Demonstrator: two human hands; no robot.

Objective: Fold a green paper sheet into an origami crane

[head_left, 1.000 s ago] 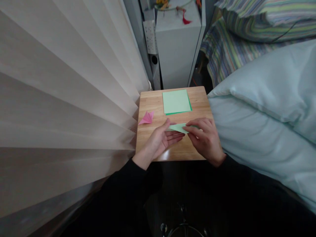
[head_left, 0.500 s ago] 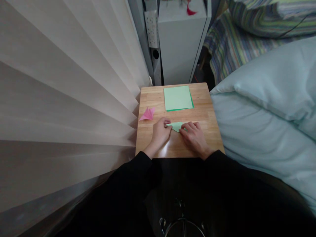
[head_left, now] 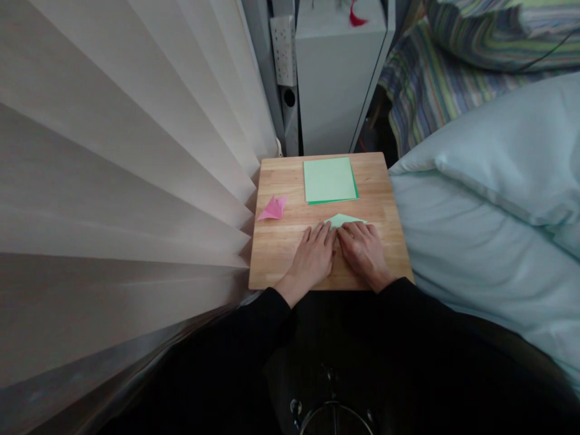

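Observation:
A light green piece of folded origami paper (head_left: 342, 219) lies on the small wooden table (head_left: 281, 254); its pointed upper part shows beyond my fingers and its lower edge is hidden under them. My left hand (head_left: 313, 254) rests flat with fingers stretched out, the tips on the paper's lower left part. Curled fingers of my right hand (head_left: 362, 249) press on the paper's lower edge at the middle and right. The two hands nearly touch. A pink folded paper figure (head_left: 273, 208) sits left of them, and a stack of green square paper (head_left: 330, 180) lies behind.
A pleated curtain (head_left: 136, 181) runs along the table's left side. On the right, pale blue bedding (head_left: 480, 229) borders the table. A white cabinet (head_left: 338, 90) stands behind it, with a red tassel (head_left: 357, 17) on top.
My left hand has moved right and flattened, coming close to my right hand. The green paper now shows an upward peak beyond the fingers instead of a downward point. The view has shifted slightly.

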